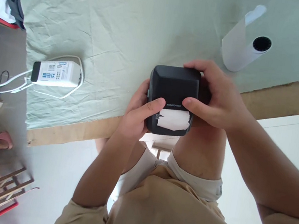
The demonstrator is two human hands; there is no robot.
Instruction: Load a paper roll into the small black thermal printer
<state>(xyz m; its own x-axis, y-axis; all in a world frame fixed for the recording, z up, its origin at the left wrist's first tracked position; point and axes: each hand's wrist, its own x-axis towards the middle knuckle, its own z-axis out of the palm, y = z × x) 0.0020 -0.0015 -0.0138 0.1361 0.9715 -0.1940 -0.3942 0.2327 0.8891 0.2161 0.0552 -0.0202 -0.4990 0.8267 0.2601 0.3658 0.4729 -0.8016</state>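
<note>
Head cam: a black, rounded plastic printer (175, 87) is up over the near edge of the pale green cloth (116, 32), ragged white paper strip (173, 120) across its lower front. Left hand (139, 116) has its fingers wrapped round one side, right hand (222, 96) grips the other, both thumbs on the front. Loosely curled white paper roll (233, 48) sits off right.
</note>
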